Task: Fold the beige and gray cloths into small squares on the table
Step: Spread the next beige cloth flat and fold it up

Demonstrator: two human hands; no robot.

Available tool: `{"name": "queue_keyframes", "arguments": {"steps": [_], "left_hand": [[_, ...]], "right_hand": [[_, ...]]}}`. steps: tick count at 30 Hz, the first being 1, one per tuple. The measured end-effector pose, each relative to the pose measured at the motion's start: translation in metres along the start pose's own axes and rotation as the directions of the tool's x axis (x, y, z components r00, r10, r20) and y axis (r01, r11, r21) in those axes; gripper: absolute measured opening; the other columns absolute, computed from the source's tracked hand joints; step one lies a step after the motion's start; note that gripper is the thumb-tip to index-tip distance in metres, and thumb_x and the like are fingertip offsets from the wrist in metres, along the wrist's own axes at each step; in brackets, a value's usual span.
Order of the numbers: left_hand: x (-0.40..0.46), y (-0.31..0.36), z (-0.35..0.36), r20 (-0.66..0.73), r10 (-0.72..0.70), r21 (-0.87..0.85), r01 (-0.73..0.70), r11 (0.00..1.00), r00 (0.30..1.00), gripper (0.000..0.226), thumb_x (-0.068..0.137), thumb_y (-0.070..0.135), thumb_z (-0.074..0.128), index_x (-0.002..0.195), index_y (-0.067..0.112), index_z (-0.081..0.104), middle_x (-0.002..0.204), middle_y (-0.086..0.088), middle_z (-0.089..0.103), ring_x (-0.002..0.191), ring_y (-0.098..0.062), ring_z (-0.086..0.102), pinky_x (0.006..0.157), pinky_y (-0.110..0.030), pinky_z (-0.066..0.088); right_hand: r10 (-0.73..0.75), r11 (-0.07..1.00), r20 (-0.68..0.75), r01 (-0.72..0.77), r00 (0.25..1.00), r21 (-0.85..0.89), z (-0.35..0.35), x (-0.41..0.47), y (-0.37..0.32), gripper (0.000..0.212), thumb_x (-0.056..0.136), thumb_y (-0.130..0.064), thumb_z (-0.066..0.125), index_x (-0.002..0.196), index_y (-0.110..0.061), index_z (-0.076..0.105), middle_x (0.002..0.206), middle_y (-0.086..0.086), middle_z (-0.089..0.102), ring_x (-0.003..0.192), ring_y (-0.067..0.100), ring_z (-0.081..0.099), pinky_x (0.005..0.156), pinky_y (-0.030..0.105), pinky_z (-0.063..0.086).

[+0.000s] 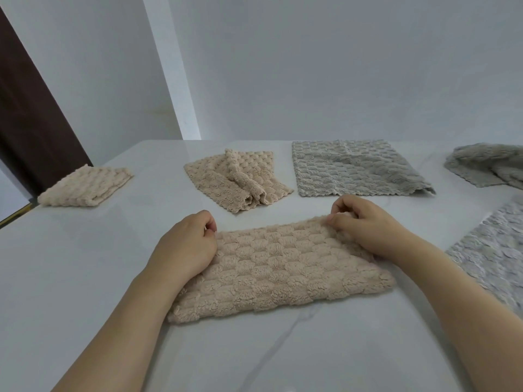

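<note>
— How's the beige cloth [283,267] look?
— Fluffy, checkered pile, folded into a rectangle, lying flat on the white bench [70,278] near the front.
— And the hands?
— Left hand [186,244] pinches its far left corner; right hand [365,222] pinches the far right corner.
— Around it?
— A crumpled beige one [237,179] and a flat gray cloth [353,168] behind.
</note>
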State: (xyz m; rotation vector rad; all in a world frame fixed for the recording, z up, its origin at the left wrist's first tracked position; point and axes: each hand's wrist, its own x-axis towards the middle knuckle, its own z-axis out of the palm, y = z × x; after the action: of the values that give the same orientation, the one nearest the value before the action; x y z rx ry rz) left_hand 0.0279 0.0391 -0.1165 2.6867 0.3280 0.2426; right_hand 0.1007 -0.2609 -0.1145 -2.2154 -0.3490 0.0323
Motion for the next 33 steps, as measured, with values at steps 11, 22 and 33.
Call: {"name": "queue_keyframes", "arguments": {"steps": [11,22,33], "left_hand": [[-0.019,0.028,0.004,-0.102,0.223,0.241,-0.193,0.951,0.969,0.031,0.092,0.023,0.041,0.121,0.025,0.052,0.121,0.002,0.043,0.112,-0.021,0.038,0.098,-0.037,0.031],[-0.045,0.055,0.03,0.264,0.346,0.227,-0.407,0.885,0.9,0.064,0.097,0.062,0.014,0.155,0.034,0.01,0.16,0.007,0.012,0.146,-0.011,0.004,0.121,-0.039,0.002],[-0.042,0.06,0.035,0.291,0.28,0.263,-0.358,0.896,0.915,0.07,0.097,0.061,0.012,0.157,0.027,-0.003,0.165,0.006,-0.003,0.15,-0.011,-0.009,0.122,-0.04,-0.007]], "right_hand": [[-0.046,0.998,-0.115,0.051,0.992,0.037,0.006,0.002,0.005,0.009,0.087,-0.024,0.068,0.079,-0.022,0.065,0.061,-0.011,0.052,0.057,0.004,0.045,0.056,0.024,0.033],[0.01,1.0,-0.121,-0.012,0.993,-0.015,0.009,0.005,0.002,0.018,0.096,-0.038,0.054,0.09,-0.025,0.064,0.055,-0.007,0.051,0.05,0.009,0.047,0.055,0.027,0.037],[-0.064,0.941,-0.106,0.025,0.992,-0.337,0.007,0.004,-0.011,0.013,0.093,-0.02,0.054,0.103,-0.021,0.062,0.094,-0.003,0.062,0.094,0.019,0.056,0.077,0.03,0.041]]}}
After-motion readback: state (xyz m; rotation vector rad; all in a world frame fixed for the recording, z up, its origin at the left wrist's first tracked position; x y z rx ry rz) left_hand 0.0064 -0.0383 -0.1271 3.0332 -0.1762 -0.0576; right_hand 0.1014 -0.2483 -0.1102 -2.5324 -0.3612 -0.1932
